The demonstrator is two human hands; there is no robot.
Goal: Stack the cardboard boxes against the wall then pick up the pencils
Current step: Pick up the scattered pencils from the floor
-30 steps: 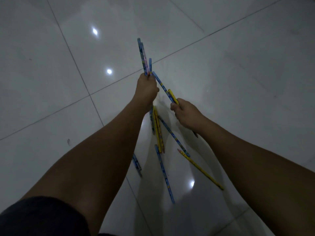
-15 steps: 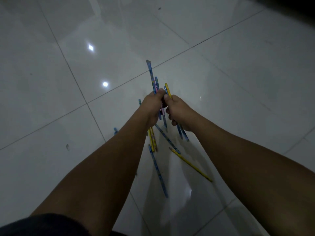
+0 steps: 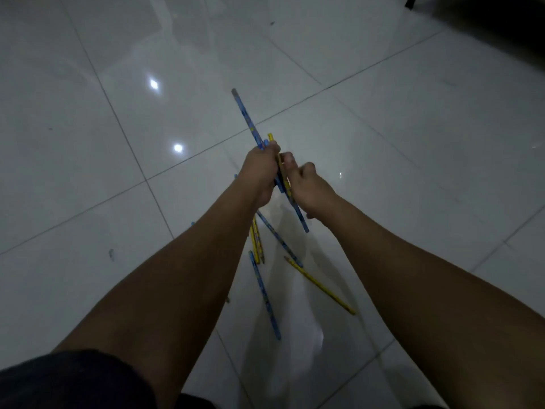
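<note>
My left hand [image 3: 261, 169] holds a bunch of pencils [image 3: 284, 187] tight, up off the floor [image 3: 88, 172]. My fingers are curled all the way round it. One long blue pencil [image 3: 246, 116] sticks out of the top of my fist, far past the others. A yellow tip [image 3: 270, 137] peeks out next to it.

My right hand [image 3: 306, 184] is pressed against the same bunch, and its fingers are curled on it too. A second ago this hand was off by itself, holding a blue pencil and a yellow one. Half a second ago it had brought them over to my left hand. Now they sit in with the rest, and the bottom of the bunch pokes out under my right wrist.

More pencils are still on the floor, under my arms. Two yellow pencils [image 3: 255, 243] lie side by side. A slanted blue pencil [image 3: 278, 239] is just beside them. A lower blue pencil [image 3: 265, 299] points toward me. A lone yellow pencil [image 3: 320, 286] lies off to the right. They lie in the same order as before.

Two bright light spots [image 3: 177, 147] shine on the floor tiles.
</note>
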